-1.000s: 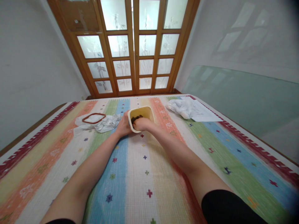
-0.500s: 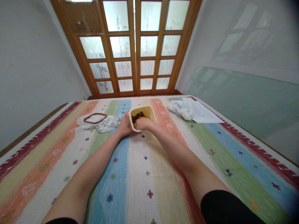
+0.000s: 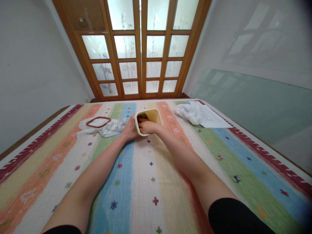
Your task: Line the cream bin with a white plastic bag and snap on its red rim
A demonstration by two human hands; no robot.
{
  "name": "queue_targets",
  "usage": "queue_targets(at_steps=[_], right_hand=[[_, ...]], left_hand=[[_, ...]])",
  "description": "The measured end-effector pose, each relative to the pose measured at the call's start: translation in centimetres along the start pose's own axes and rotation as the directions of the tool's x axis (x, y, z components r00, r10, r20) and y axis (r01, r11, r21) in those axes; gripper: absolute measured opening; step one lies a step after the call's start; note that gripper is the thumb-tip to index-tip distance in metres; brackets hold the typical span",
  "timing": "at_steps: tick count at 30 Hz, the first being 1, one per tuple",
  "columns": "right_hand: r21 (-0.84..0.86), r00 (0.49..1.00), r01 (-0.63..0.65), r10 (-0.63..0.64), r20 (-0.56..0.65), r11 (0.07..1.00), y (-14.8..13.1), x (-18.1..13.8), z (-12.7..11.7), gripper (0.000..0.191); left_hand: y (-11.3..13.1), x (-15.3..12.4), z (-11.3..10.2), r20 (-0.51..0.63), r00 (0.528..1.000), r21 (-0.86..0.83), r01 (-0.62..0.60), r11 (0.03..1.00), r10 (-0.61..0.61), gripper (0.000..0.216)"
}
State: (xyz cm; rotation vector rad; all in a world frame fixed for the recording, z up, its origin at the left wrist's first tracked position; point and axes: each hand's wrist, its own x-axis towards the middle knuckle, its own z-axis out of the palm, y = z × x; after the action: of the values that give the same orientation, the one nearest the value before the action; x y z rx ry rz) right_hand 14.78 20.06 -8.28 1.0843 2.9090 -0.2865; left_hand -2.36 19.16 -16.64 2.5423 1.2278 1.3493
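A cream-coloured plastic container (image 3: 156, 116) with a rounded square mouth is at the middle of the table, its opening turned towards me. My left hand (image 3: 130, 130) is closed around the container's left side. Inside the mouth is my right hand (image 3: 147, 126), its wrist crossing the near rim and its fingertips hidden. A dark brown clump (image 3: 143, 116) lies against the right fingers in the left part of the container. What the clump is made of cannot be made out.
Left of the container, a reddish-brown rounded frame (image 3: 98, 117) lies on crumpled white plastic (image 3: 113, 127). Back right, a white plastic bag (image 3: 188, 113) rests partly on a printed sheet (image 3: 214, 117). A striped cloth (image 3: 143, 182) covers the table. Walls flank both sides.
My right hand and the dark brown clump have moved a little deeper into the container. My left hand keeps its hold on the container's side.
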Motion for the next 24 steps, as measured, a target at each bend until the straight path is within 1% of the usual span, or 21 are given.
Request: queue_targets(at_steps=[3, 6, 10, 13, 15, 19, 24], right_hand=[[0.031, 0.995, 0.103, -0.103, -0.016, 0.994, 0.1, 0.2, 0.1, 0.036], [0.079, 0.993, 0.118, -0.119, 0.005, 0.99, 0.2, 0.2, 0.0, 0.034], [0.113, 0.998, 0.059, -0.063, 0.031, 0.992, 0.0, -0.2, -0.1, 0.034], [0.089, 0.999, 0.007, -0.01, 0.037, 0.996, -0.1, -0.4, -0.1, 0.037], [0.058, 0.998, -0.054, 0.052, 0.037, 0.997, -0.1, -0.4, 0.0, 0.038], [0.002, 0.98, -0.197, 0.197, 0.019, 0.98, -0.6, -0.2, 0.4, 0.047], [-0.068, 0.966, -0.257, 0.255, -0.033, 0.964, -0.7, -0.1, 0.7, 0.056]], left_hand=[[0.1, 0.0, -0.1, -0.005, 1.0, 0.002, -0.003, 1.0, 0.003, 0.113], [0.2, 0.0, -0.2, -0.013, 1.0, 0.001, 0.003, 1.0, -0.003, 0.112], [0.5, 0.0, -0.2, -0.017, 0.999, -0.005, 0.035, 0.999, -0.035, 0.113], [0.7, 0.0, -0.2, -0.02, 0.999, -0.005, 0.038, 0.999, -0.038, 0.113], [0.8, 0.0, -0.3, -0.022, 0.999, -0.004, 0.032, 0.999, -0.032, 0.112], [0.9, -0.1, -0.5, -0.006, 1.0, 0.006, 0.03, 1.0, -0.03, 0.113], [1.0, 0.0, -0.8, -0.005, 0.999, -0.005, 0.036, 0.999, -0.036, 0.111]])
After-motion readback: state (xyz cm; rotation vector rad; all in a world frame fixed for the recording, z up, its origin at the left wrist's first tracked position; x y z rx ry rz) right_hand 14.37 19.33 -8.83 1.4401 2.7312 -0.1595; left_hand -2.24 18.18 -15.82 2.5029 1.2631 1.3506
